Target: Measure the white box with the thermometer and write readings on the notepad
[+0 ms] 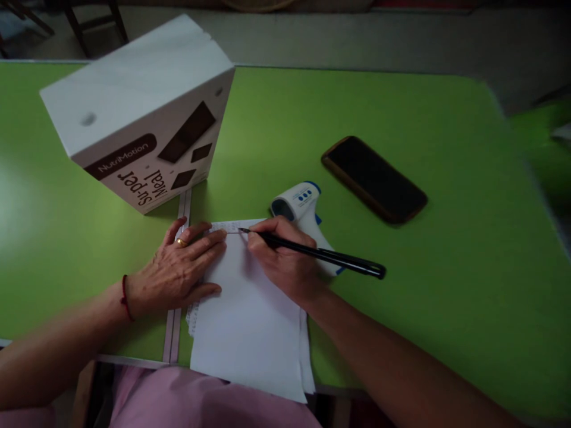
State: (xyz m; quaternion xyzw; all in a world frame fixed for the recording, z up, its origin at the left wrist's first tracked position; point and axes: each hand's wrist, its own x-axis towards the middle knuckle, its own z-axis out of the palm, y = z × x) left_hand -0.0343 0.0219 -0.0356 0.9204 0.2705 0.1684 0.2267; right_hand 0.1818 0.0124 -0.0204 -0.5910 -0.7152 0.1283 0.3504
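Note:
White paper sheets lie stacked at the table's near edge, with a narrow strip of handwriting along the top. My left hand rests flat on the upper left of the sheets, fingers spread, a ring on one finger. My right hand is closed around a black pen, whose tip meets the paper at the end of the written line. Just behind that hand lies a white and blue infrared thermometer, partly hidden by it.
A tall white box printed "NutriMotion" stands on the green table at the left. Right of the thermometer lies a phone in a brown case. A seam strip crosses the table, and a chair stands beyond it.

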